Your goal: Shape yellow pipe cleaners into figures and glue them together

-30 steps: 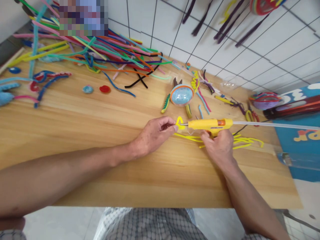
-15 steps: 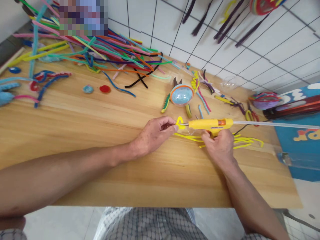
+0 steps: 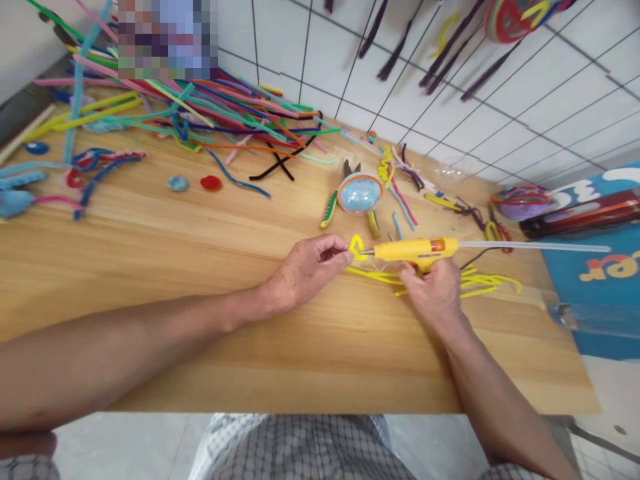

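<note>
Your left hand (image 3: 313, 270) has its grip pinching a bent yellow pipe cleaner (image 3: 357, 240) above the counter (image 3: 200, 373), between the front and back edges — probably by its left end to leave the rest exposed. Your right hand (image 3: 435, 290) wraps its grip around the yellow glue gun's (image 3: 413, 251) handle, levelling the nozzle (image 3: 367, 253) at the piece — whether they touch, you cannot tell. Loose yellow pipe cleaners (image 3: 480, 291) lie toward the right edge, seemingly for easy reach.

The left hand (image 3: 313, 272) pinches, the right hand (image 3: 434, 293) curls in a grip, both forearms (image 3: 165, 338) slanting inward.
</note>
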{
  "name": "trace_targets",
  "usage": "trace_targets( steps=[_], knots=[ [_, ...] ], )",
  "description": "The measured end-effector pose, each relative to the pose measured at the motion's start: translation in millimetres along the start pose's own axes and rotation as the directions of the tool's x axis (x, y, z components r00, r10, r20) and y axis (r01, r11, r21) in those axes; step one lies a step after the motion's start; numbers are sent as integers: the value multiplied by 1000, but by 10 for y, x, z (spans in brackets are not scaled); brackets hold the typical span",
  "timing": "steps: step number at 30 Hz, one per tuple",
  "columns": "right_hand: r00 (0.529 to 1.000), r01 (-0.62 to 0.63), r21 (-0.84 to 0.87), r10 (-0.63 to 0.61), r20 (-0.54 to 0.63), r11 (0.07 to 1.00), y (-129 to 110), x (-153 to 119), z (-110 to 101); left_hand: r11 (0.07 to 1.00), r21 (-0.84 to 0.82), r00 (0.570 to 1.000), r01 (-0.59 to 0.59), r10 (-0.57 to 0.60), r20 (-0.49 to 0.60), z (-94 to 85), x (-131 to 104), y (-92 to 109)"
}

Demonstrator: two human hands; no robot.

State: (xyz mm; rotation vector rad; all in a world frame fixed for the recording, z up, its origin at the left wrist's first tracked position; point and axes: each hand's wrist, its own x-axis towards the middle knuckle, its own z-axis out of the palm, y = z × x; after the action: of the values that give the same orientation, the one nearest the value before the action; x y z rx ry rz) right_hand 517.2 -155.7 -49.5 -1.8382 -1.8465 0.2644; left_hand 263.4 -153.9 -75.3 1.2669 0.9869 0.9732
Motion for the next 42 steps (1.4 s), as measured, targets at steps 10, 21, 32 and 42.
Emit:
trace_targets(
  steps=[10, 21, 32, 42],
  knots=[
    [970, -87, 187, 126, -206, 978, 253, 349, -428, 997, 62, 999, -51, 52, -5, -10, 2, 19],
    [957, -192, -29, 180, -227, 981, 1240, 969, -275, 998, 43, 999, -36, 37, -4, 13, 17, -12],
    [971, -103, -62, 87, -224, 993, 1427, 835, -402, 998, 46, 999, -33, 33, -5, 5, 17, 23],
    [910, 384, 23, -383, 162, 923, 328, -82, -339, 1000, -1, 999, 14, -14, -39, -11, 32, 6]
  ],
)
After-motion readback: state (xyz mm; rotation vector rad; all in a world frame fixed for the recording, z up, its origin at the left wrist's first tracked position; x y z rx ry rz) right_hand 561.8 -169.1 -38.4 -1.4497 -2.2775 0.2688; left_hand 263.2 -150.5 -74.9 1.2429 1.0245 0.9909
